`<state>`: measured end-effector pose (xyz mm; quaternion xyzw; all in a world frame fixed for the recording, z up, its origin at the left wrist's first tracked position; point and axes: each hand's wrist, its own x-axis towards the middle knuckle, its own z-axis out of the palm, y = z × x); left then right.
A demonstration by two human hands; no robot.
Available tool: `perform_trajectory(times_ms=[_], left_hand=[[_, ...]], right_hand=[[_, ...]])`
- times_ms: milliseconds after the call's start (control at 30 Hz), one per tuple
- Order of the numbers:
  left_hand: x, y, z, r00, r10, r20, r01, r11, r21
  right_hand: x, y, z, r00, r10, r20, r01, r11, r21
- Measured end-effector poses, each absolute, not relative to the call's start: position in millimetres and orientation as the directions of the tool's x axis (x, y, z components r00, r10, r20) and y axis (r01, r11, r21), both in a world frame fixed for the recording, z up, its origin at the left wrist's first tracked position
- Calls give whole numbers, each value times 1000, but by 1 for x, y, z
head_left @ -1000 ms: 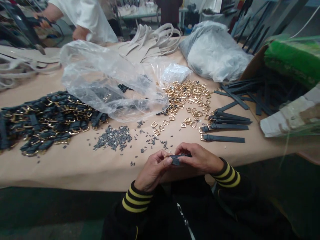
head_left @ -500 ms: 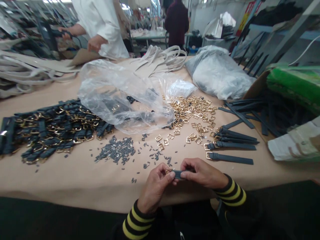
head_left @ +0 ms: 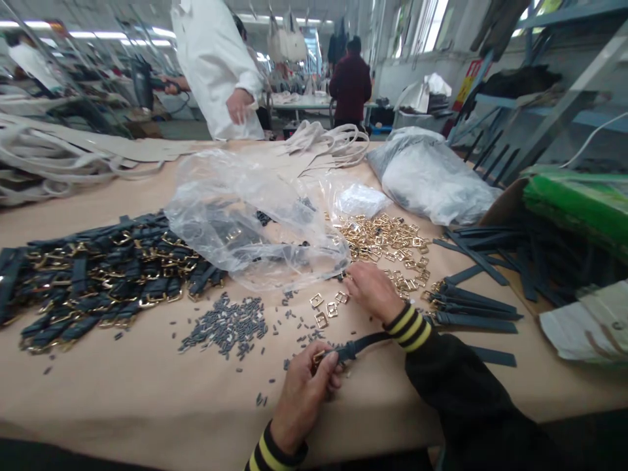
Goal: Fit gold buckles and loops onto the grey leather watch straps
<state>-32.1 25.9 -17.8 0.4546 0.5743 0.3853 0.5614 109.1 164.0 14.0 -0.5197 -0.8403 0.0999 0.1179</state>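
My left hand (head_left: 307, 387) pinches the buckle end of a dark strap (head_left: 367, 341), whose free part runs right beneath my right forearm. My right hand (head_left: 371, 288) reaches over the table at the near edge of the gold buckle pile (head_left: 383, 234); its fingertips are bent down by the plastic bag, and whatever they hold is hidden. Loose gold buckles (head_left: 321, 319) lie between my hands and the bag. A heap of small dark loops (head_left: 228, 326) lies left of my left hand. Buckled straps (head_left: 478, 322) are fanned out on the right.
A clear plastic bag (head_left: 255, 222) covers the middle. Many buckled straps (head_left: 112, 268) are piled left. Plain dark strips (head_left: 481, 258) lie by a box with green wrapping (head_left: 579, 203). A grey-white bag (head_left: 432, 173) sits behind. Across the table stands a person in white (head_left: 216, 65).
My right hand has let go of the strap and moved up towards the buckle pile. The strap now extends rightwards from my left hand. The view has tilted upward.
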Motion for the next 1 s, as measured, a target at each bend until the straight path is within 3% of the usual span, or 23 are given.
perform_trajectory(times_ms=[100,267,433,567,667,800,1000], left_hand=[[-33,25,-22,28,957,-289,69,287,955],[-34,26,-18,26,959,-283,34,282,959],[-34,26,-15,43,962,-268,12,268,963],[-34,25,-19,56,965,-256,13,255,967],[-33,25,-20,64,966,-251,13,251,968],[-32,26,-18,57,969,-241,12,241,970],[-32,26,-18,37,973,-227,33,225,974]], right_hand=[[87,192,8,-425,897,119,867,441,-230],[66,184,-4,-555,826,101,794,562,-231],[99,160,-11,-752,649,115,556,718,-419],[141,152,-3,-609,767,202,548,591,-591],[158,148,9,-433,869,239,627,481,-612],[151,145,18,-429,887,171,730,452,-513],[108,139,16,-516,856,-27,843,503,-191]])
